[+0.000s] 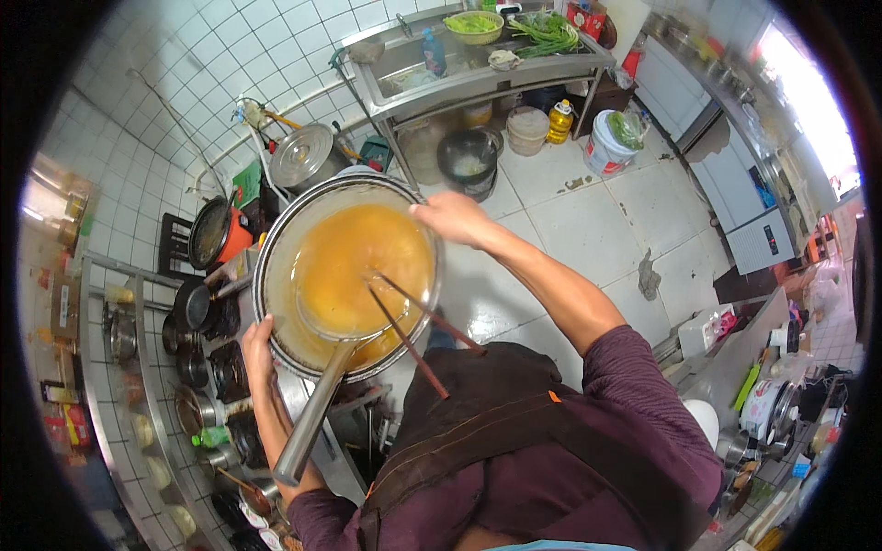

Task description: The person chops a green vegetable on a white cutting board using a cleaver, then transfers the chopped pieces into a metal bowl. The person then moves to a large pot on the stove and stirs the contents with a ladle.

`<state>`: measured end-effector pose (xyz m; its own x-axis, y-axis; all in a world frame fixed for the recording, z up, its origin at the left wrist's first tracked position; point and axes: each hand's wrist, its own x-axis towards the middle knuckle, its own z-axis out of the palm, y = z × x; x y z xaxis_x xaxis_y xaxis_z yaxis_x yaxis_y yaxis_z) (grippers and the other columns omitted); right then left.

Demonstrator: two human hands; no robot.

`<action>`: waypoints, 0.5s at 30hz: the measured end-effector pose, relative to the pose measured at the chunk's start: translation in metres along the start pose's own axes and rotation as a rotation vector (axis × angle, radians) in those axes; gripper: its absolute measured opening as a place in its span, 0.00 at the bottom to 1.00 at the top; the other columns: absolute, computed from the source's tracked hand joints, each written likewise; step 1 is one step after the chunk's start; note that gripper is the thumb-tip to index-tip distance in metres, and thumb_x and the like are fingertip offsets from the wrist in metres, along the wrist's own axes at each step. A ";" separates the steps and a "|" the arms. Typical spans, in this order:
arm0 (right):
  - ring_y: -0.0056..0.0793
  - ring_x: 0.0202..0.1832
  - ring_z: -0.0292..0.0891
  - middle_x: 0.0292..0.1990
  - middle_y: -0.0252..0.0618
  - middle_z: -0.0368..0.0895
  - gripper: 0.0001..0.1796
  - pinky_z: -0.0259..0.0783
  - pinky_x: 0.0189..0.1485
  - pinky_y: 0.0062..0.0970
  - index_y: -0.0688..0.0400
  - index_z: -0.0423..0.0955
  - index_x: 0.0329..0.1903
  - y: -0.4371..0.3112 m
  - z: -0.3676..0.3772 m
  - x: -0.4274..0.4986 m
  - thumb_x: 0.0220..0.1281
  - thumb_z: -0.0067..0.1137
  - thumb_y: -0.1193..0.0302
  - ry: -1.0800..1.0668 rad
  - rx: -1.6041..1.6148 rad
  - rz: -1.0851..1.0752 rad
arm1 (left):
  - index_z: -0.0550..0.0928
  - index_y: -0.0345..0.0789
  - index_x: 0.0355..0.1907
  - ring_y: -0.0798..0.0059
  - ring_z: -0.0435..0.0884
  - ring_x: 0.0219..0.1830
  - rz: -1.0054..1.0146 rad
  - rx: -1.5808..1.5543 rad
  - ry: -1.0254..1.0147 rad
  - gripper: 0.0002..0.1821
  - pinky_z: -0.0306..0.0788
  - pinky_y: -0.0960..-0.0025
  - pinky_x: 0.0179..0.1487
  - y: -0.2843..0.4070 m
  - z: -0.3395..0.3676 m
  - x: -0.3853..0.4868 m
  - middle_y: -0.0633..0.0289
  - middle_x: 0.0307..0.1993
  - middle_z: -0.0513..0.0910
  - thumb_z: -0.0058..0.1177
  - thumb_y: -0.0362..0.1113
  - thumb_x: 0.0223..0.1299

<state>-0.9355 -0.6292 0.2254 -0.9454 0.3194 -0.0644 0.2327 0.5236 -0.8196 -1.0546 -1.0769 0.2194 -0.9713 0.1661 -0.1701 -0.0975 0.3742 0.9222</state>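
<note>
Between my two hands is a wide metal basin holding a cloudy orange-yellow liquid. My left hand grips its rim at the lower left, the thumb over the edge. At the upper right, my right hand is closed on the opposite side of the rim. A large ladle with a thick steel handle rests in the basin, its bowl in the liquid and its handle slanting out over my left forearm. Two reddish-brown chopsticks also stand in the liquid, leaning over the rim toward my dark apron.
A lidded steel pot and an orange pot stand beyond the basin at left. Blackened pans line the left side. Ahead are a steel sink, a black wok, an oil bottle and a white bucket.
</note>
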 end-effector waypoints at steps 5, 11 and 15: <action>0.57 0.45 0.83 0.39 0.61 0.86 0.33 0.74 0.51 0.46 0.68 0.83 0.39 0.041 -0.039 0.067 0.73 0.49 0.46 0.080 -0.006 0.220 | 0.86 0.30 0.42 0.79 0.80 0.38 -0.042 -0.077 -0.185 0.16 0.71 0.71 0.47 0.022 0.081 0.131 0.66 0.37 0.86 0.56 0.43 0.73; 0.62 0.41 0.80 0.33 0.64 0.82 0.34 0.72 0.48 0.51 0.69 0.80 0.34 0.077 -0.061 0.145 0.77 0.42 0.48 0.199 0.028 0.282 | 0.86 0.31 0.41 0.82 0.79 0.33 -0.031 0.008 -0.345 0.15 0.71 0.74 0.41 0.061 0.158 0.262 0.70 0.34 0.85 0.54 0.42 0.75; 0.64 0.43 0.80 0.35 0.64 0.83 0.34 0.72 0.50 0.52 0.69 0.80 0.35 0.103 -0.078 0.208 0.77 0.42 0.48 0.221 -0.014 0.331 | 0.86 0.30 0.43 0.83 0.79 0.35 -0.019 0.059 -0.407 0.16 0.71 0.75 0.42 0.087 0.198 0.343 0.69 0.36 0.85 0.53 0.42 0.76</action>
<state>-1.0899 -0.4474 0.1717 -0.7474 0.6340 -0.1986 0.5213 0.3744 -0.7669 -1.3528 -0.8066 0.1725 -0.8030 0.5015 -0.3218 -0.0909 0.4307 0.8979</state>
